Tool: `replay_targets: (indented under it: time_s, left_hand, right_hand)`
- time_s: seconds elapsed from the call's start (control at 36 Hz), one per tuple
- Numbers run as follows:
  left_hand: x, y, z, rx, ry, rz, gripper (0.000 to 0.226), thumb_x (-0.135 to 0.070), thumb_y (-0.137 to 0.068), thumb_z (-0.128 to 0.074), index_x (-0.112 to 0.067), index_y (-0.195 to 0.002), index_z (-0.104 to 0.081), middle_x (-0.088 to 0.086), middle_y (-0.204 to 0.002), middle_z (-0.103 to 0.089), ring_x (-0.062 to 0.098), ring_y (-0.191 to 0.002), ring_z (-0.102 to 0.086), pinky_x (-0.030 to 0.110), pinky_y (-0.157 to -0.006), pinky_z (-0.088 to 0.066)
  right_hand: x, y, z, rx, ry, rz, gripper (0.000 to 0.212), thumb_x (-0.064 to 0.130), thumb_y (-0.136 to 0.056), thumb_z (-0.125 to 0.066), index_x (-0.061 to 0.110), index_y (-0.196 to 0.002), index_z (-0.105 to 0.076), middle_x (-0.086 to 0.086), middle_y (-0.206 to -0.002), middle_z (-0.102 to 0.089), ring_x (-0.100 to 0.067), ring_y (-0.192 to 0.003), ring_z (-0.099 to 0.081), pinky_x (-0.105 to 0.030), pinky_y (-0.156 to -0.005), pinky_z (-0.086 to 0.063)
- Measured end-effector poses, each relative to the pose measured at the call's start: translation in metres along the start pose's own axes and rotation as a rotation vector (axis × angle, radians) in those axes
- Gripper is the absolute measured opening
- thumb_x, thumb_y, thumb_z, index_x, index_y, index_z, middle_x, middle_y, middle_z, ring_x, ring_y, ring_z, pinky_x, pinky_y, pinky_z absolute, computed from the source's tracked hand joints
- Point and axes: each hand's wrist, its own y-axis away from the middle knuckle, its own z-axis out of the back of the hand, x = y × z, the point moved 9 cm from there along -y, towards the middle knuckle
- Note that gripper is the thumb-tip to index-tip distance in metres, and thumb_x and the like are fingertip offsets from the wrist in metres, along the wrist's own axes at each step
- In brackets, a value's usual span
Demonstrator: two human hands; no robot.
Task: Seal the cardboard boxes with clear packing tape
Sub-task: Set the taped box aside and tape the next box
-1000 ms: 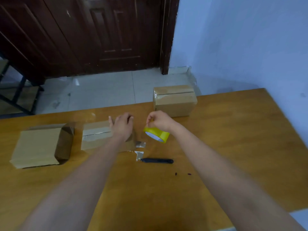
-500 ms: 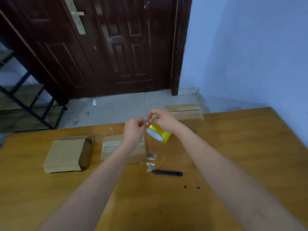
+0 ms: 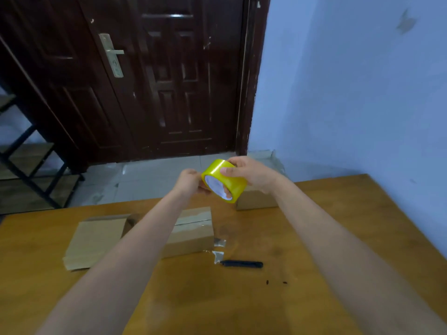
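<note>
1. Tape roll [image 3: 223, 181], yellow, is held up in the air above the far part of the wooden table [image 3: 242, 298], between both hands.
2. R hand [image 3: 249, 172] is wrapped over the roll's top, thumb laid on its outer band: roll is gripped.
3. L hand [image 3: 189, 182] is curled at the roll's left edge, fingertips on it; looks pinched on the rim or tape end, exact hold can't be told.
4. Middle box [image 3: 193, 232] is set on the table below the L forearm, clear tape seen across its top.
5. Left box [image 3: 96, 238] is laid just beside it.
6. Far box [image 3: 256, 200] is partly hidden behind the roll and R wrist.
7. Black knife [image 3: 242, 264] is laid near the middle box, with two tape scraps [image 3: 219, 249] between them.
</note>
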Motion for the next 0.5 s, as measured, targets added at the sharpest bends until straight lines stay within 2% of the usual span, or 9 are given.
replay_targets:
  time_s: [0.03, 0.08, 0.17, 0.25, 0.31, 0.36, 0.39, 0.44, 0.5]
  left_hand:
    - [-0.008, -0.004, 0.003, -0.027, -0.047, -0.038, 0.029, 0.007, -0.089, -0.043, -0.002, -0.062, -0.047, 0.009, -0.044, -0.054, 0.022, -0.042, -0.058, 0.025, -0.038, -0.046]
    - [-0.023, -0.012, 0.017, -0.121, -0.146, -0.098, 0.03, 0.006, -0.089, -0.044, -0.006, -0.062, -0.041, 0.009, -0.045, -0.05, 0.015, -0.035, -0.055, 0.023, -0.038, -0.045]
    - [-0.04, -0.024, 0.032, -0.152, -0.208, -0.152, 0.02, 0.0, -0.088, -0.043, -0.009, -0.071, -0.044, 0.001, -0.041, -0.059, 0.017, -0.039, -0.061, 0.033, -0.056, -0.053]
    - [-0.048, -0.03, 0.026, -0.081, -0.421, -0.204, 0.017, -0.003, -0.083, -0.047, -0.011, -0.069, -0.053, 0.0, -0.06, -0.067, 0.021, -0.056, -0.068, 0.035, -0.068, -0.055]
    - [-0.04, -0.032, 0.014, -0.04, -0.515, -0.206, 0.02, -0.006, -0.084, -0.048, -0.014, -0.066, -0.054, 0.0, -0.067, -0.069, 0.02, -0.059, -0.069, 0.034, -0.071, -0.055]
    - [-0.02, -0.035, 0.003, -0.001, -0.538, -0.169, 0.023, -0.007, -0.087, -0.047, -0.014, -0.066, -0.054, 0.004, -0.074, -0.072, 0.021, -0.063, -0.07, 0.035, -0.071, -0.056]
    - [-0.01, -0.037, -0.001, 0.006, -0.529, -0.148, 0.024, -0.007, -0.087, -0.047, -0.014, -0.066, -0.055, 0.006, -0.076, -0.072, 0.023, -0.065, -0.07, 0.035, -0.07, -0.055]
    - [0.005, -0.041, -0.002, -0.004, -0.519, -0.12, 0.028, -0.005, -0.085, -0.048, -0.014, -0.06, -0.056, 0.006, -0.072, -0.071, 0.025, -0.067, -0.066, 0.033, -0.067, -0.054]
    - [0.016, -0.045, -0.005, 0.012, -0.532, -0.11, 0.033, -0.001, -0.082, -0.049, -0.015, -0.053, -0.056, 0.0, -0.057, -0.064, 0.024, -0.063, -0.061, 0.029, -0.062, -0.048]
  right_hand:
    - [-0.003, 0.003, -0.004, 0.0, -0.015, -0.022, 0.011, 0.018, -0.091, -0.06, 0.008, -0.087, -0.058, -0.004, -0.073, -0.06, -0.007, -0.059, -0.058, -0.02, -0.056, -0.046]
    - [-0.012, 0.009, -0.012, -0.021, -0.022, -0.053, 0.021, 0.02, -0.096, -0.054, 0.009, -0.079, -0.06, -0.008, -0.07, -0.063, -0.013, -0.06, -0.059, -0.024, -0.058, -0.047]
    - [-0.034, 0.02, -0.021, -0.122, -0.132, -0.132, 0.029, 0.026, -0.096, -0.053, 0.002, -0.081, -0.059, -0.015, -0.07, -0.063, -0.019, -0.059, -0.06, -0.026, -0.06, -0.049]
    - [-0.062, 0.03, -0.029, -0.187, -0.243, -0.252, 0.031, 0.025, -0.096, -0.055, -0.001, -0.082, -0.06, -0.01, -0.06, -0.065, -0.015, -0.049, -0.063, -0.024, -0.052, -0.053]
    - [-0.079, 0.03, -0.028, -0.225, -0.155, -0.34, 0.032, 0.029, -0.095, -0.057, 0.001, -0.079, -0.059, -0.013, -0.064, -0.068, -0.017, -0.051, -0.065, -0.027, -0.057, -0.056]
    - [-0.097, 0.027, -0.026, -0.237, 0.033, -0.44, 0.036, 0.037, -0.092, -0.059, 0.004, -0.08, -0.058, -0.021, -0.082, -0.07, -0.023, -0.063, -0.068, -0.035, -0.072, -0.059]
    - [-0.102, 0.028, -0.028, -0.218, 0.105, -0.49, 0.036, 0.039, -0.092, -0.059, 0.004, -0.082, -0.057, -0.021, -0.088, -0.07, -0.022, -0.067, -0.068, -0.033, -0.075, -0.059]
    - [-0.111, 0.034, -0.036, -0.167, 0.128, -0.564, 0.035, 0.04, -0.093, -0.057, 0.004, -0.091, -0.057, -0.013, -0.09, -0.069, -0.017, -0.069, -0.067, -0.031, -0.075, -0.057]
    - [-0.118, 0.043, -0.045, -0.157, 0.014, -0.6, 0.033, 0.04, -0.093, -0.058, 0.008, -0.09, -0.056, -0.005, -0.076, -0.068, -0.01, -0.058, -0.064, -0.032, -0.071, -0.058]
